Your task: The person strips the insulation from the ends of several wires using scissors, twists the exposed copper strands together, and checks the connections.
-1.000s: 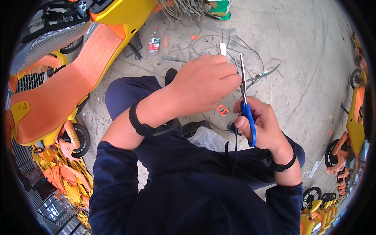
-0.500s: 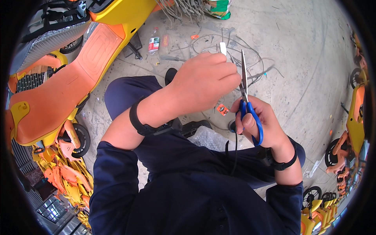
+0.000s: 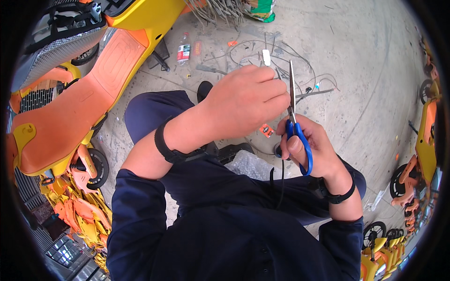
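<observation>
My right hand (image 3: pixel 309 145) grips a pair of scissors (image 3: pixel 300 140) with blue handles, its narrow metal blades pointing away from me. Close beside the blades is my left hand (image 3: pixel 248 100), back upward and fingers curled in. What those fingers hold, if anything, is hidden under the hand. From below my right hand a black cable (image 3: pixel 282 180) hangs toward my lap. Just past the scissors a dark strip (image 3: pixel 316 92) shows above the floor; whether it joins my left hand cannot be told.
Loose cables (image 3: pixel 307 63), a white piece (image 3: pixel 266 57) and a plastic bottle (image 3: pixel 183 50) lie on the concrete floor. Bubble wrap (image 3: pixel 251 165) is by my legs. A yellow-orange scooter body (image 3: pixel 112 70) stands at left, more scooters (image 3: pixel 424 136) at right.
My left hand has shifted slightly toward me and right, nearer the scissors. The dark strip past the blades has changed its slant. My right hand and the scissors have hardly moved.
</observation>
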The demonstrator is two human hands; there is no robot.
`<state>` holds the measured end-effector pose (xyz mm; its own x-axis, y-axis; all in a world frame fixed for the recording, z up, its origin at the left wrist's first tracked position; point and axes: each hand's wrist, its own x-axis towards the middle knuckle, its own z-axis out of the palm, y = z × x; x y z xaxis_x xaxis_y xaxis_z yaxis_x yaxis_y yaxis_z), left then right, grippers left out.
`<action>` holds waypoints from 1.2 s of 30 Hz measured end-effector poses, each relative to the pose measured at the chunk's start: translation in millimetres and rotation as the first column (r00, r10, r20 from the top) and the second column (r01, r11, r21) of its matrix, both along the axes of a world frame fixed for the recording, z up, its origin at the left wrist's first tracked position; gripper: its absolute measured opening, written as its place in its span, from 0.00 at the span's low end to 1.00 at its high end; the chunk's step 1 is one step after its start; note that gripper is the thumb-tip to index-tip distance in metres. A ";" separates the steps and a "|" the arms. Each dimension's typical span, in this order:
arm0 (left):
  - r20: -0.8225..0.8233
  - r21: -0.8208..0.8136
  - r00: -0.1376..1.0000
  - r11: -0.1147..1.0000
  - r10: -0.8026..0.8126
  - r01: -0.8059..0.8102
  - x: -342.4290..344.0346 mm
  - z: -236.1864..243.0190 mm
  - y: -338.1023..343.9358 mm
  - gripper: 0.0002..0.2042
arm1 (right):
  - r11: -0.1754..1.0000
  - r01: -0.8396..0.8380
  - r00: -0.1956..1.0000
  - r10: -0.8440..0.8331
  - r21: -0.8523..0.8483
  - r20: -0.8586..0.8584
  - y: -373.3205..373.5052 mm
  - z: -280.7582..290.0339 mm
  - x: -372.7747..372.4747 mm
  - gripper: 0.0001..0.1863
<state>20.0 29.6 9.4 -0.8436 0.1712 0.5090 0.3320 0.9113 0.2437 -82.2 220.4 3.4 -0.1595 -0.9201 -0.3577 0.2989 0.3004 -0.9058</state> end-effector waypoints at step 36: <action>0.183 0.295 0.977 0.942 0.106 -0.157 8.6 6.8 4.1 0.09 | 0.999 -0.040 0.975 0.034 -0.023 -0.222 1.3 -8.3 -3.1 0.29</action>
